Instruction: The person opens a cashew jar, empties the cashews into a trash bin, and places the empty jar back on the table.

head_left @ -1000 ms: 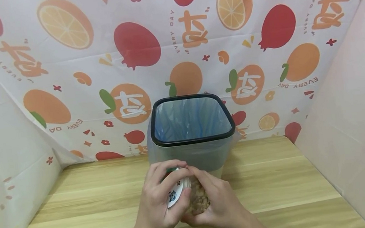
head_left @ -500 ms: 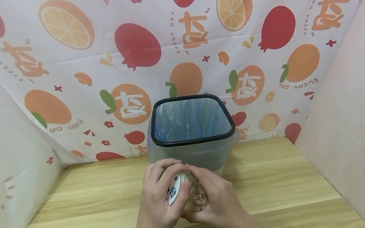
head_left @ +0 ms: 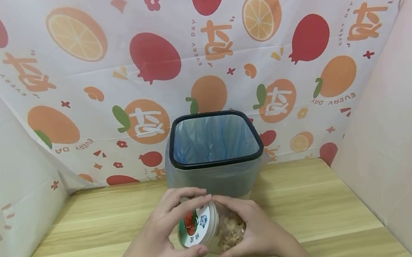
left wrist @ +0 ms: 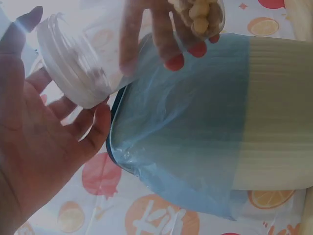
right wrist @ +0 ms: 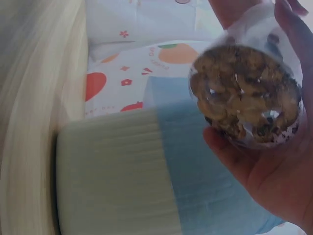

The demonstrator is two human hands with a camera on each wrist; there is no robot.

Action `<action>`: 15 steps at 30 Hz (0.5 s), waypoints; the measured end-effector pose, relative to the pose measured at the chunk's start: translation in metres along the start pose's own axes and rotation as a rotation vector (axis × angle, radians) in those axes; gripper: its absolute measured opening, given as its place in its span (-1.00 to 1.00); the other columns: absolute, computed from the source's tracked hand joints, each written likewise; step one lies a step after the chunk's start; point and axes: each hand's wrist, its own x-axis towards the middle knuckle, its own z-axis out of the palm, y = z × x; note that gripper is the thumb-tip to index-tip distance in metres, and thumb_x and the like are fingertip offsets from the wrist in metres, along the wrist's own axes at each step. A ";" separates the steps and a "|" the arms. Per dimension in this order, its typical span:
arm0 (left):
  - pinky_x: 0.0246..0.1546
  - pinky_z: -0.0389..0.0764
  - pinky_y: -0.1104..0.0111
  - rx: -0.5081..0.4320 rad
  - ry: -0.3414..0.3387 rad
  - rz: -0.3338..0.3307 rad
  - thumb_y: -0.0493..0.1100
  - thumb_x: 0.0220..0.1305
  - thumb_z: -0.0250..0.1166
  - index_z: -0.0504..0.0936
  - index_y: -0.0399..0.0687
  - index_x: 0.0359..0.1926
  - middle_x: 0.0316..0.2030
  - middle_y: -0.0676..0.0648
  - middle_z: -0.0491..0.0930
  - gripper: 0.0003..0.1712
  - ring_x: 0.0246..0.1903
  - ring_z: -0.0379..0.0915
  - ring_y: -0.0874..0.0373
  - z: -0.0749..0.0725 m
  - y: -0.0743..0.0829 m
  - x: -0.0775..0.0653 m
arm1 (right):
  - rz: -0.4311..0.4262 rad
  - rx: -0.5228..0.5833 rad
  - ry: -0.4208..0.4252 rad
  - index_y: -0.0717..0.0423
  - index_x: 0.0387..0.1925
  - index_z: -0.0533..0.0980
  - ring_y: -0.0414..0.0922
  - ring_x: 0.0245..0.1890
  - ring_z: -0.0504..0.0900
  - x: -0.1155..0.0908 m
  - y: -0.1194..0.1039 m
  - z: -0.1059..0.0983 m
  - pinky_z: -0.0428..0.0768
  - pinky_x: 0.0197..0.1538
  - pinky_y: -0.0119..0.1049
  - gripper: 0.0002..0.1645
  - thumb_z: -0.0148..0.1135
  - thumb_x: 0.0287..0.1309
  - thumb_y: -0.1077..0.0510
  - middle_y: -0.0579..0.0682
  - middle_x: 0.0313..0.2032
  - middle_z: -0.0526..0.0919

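A clear plastic jar (head_left: 232, 230) lies tilted between the hands, its screw lid (head_left: 200, 224) facing left. The lid is white and green, with a red fruit picture. Light-brown lumpy pieces (right wrist: 244, 93) show through the jar's base in the right wrist view. My right hand (head_left: 261, 224) grips the jar body, thumb below and fingers over the top. My left hand (head_left: 153, 237) is spread beside the lid, fingertips at its upper edge and thumb standing away from it. In the left wrist view, the lid's ridged side (left wrist: 68, 63) faces the left palm.
Just beyond the hands stands a square waste bin (head_left: 211, 181) with a black rim (head_left: 217, 163) and a bluish bag liner (head_left: 210, 138). It stands on a wood-grain tabletop (head_left: 100, 233). Behind hangs a fruit-print cloth (head_left: 172, 86), with pale cloth sides left and right.
My left fingers and thumb have loosened and spread from the lid, and that hand has shifted left. More of the lid's printed face shows. My right hand keeps hold of the jar.
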 end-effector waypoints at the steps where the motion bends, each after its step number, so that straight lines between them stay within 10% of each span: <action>1: -0.03 0.57 0.34 -0.012 -0.003 0.028 0.15 0.08 0.51 0.49 0.04 0.34 0.26 0.01 0.42 -0.18 0.20 0.29 0.13 -0.001 0.000 0.000 | -0.017 0.025 -0.016 -0.16 0.47 0.23 -0.17 0.18 0.59 0.000 0.000 -0.001 0.58 0.20 -0.20 0.21 0.64 -0.22 -0.22 -0.18 0.27 0.53; 15: -0.01 0.51 0.45 -0.040 0.063 0.176 0.14 0.17 0.44 0.54 -0.07 0.27 0.18 -0.12 0.48 -0.29 0.14 0.35 0.05 -0.002 0.003 0.008 | -0.129 0.076 -0.042 -0.02 0.46 0.23 -0.14 0.12 0.64 0.003 -0.004 -0.001 0.62 0.14 -0.20 0.19 0.64 -0.18 -0.14 -0.11 0.23 0.57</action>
